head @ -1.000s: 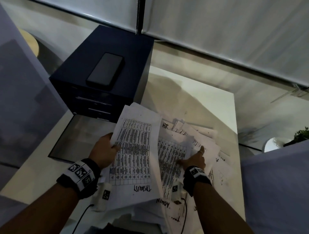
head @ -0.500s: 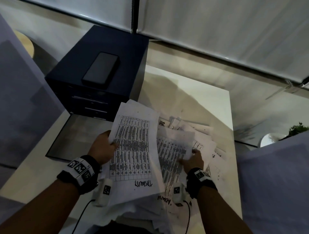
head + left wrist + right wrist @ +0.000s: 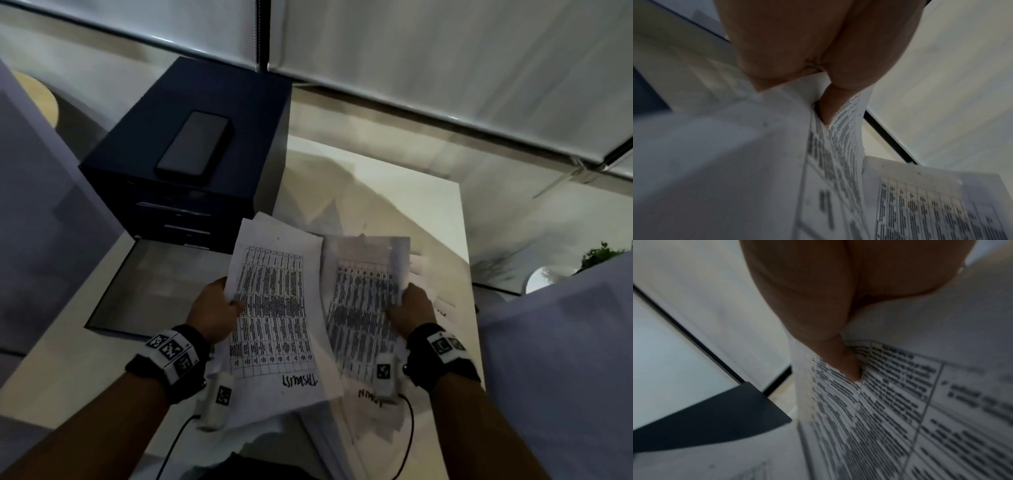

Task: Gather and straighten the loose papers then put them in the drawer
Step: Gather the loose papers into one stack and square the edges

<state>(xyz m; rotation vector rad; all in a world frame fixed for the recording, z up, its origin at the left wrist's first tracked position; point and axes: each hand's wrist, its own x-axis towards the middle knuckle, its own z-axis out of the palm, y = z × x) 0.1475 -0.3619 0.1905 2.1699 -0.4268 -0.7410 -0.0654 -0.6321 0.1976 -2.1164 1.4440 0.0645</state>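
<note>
My left hand (image 3: pixel 219 308) grips the left edge of a bundle of printed sheets (image 3: pixel 274 315), thumb on the top page; the left wrist view shows the thumb (image 3: pixel 828 105) pressed into the paper (image 3: pixel 735 162). My right hand (image 3: pixel 409 310) holds a second bundle of table-printed sheets (image 3: pixel 363 308) by its right edge, lifted off the table; its thumb (image 3: pixel 846 363) lies on the print (image 3: pixel 900 418). More loose papers (image 3: pixel 342 428) lie on the white table (image 3: pixel 394 192) beneath. The dark drawer cabinet (image 3: pixel 191 164) stands at the left with its drawers (image 3: pixel 178 219) closed.
A black phone (image 3: pixel 195 144) lies on top of the cabinet. A flat grey pad (image 3: pixel 161 284) sits on the table in front of the cabinet. Table edge runs on the right, with a potted plant (image 3: pixel 599 253) beyond it.
My right hand has gathered the scattered sheets on the right and raised them as a bundle beside the left bundle. The left hand kept its grip and lifted slightly.
</note>
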